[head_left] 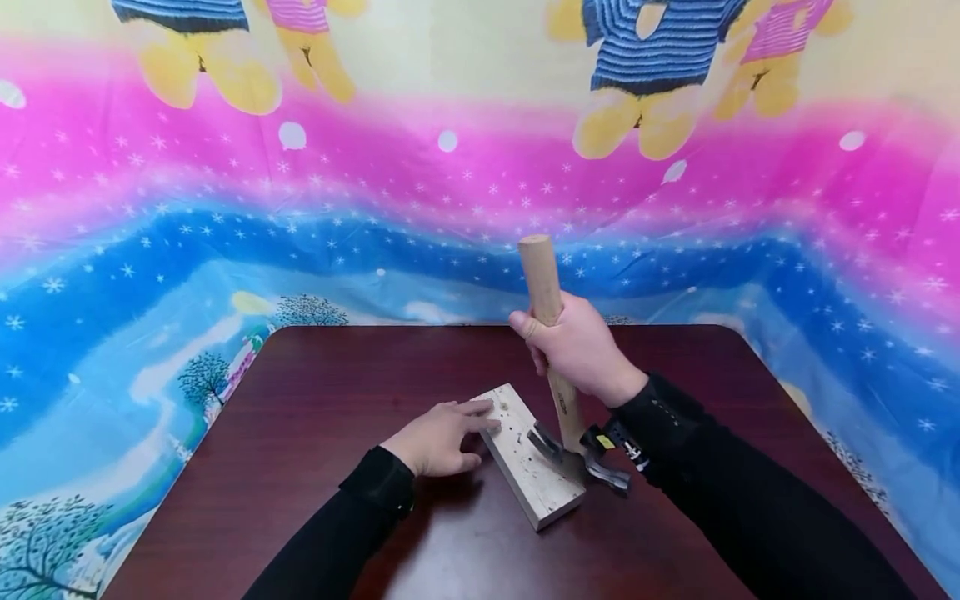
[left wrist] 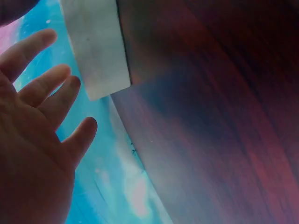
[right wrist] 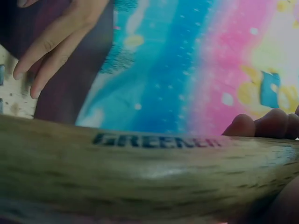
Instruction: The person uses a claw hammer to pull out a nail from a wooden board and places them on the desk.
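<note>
My right hand grips the pale wooden handle of a claw hammer, fingers and thumb wrapped round it. The handle stands nearly upright, and the dark metal head is low over the right side of a pale wooden board. Dark marks and small holes dot the board's top. My left hand touches the board's far left edge with extended fingers, thumb apart. In the left wrist view, its spread fingers show beside the board. Lettering on the hammer handle fills the right wrist view.
The board lies at a slant on a dark reddish-brown table with rounded far corners. Behind and beside the table hangs a colourful printed cloth with snowflakes, trees and bear figures. A small strapped device sits at the right wrist.
</note>
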Motion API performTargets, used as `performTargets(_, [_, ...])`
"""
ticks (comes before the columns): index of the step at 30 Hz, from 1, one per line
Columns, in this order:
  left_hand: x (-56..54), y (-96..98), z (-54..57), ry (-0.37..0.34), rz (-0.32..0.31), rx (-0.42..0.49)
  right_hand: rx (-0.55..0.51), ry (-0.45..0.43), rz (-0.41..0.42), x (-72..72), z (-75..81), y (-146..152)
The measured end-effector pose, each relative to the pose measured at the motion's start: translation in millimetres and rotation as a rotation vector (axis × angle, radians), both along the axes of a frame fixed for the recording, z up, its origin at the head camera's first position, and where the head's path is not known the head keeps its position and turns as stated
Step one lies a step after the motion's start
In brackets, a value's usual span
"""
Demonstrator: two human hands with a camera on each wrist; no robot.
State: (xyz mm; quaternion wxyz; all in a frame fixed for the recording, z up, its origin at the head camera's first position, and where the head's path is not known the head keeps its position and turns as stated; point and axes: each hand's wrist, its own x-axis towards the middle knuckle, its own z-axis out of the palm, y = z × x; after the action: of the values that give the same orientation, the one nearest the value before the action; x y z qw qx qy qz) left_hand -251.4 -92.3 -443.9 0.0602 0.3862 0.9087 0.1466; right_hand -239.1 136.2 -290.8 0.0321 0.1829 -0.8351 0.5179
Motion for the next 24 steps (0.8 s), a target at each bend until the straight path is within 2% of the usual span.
performTargets(4, [-0.1, 1.5, -4.5, -0.039, 0.003, -0.032, 0.090, -0.072, 0.034, -14.0, -10.8, -17])
performTargets(12, [-3.4, -0.2, -1.2, -0.053, 0.010, -0.034, 0.197, -0.177, 0.108, -46.2, -25.5, -53])
performTargets(16, [-5.5, 1.6, -2.4, -0.085, 0.014, -0.030, 0.215, -0.216, 0.131, -52.1, -29.9, -60])
performTargets(19, [-8.5, 4.3, -2.2, -0.078, 0.018, -0.027, 0.208, -0.207, 0.143, -54.8, -28.8, -62])
performTargets(24, [-7.0, 4.2, -0.6, -0.074, 0.022, -0.034, 0.198, -0.196, 0.140, -56.0, -29.7, -70])
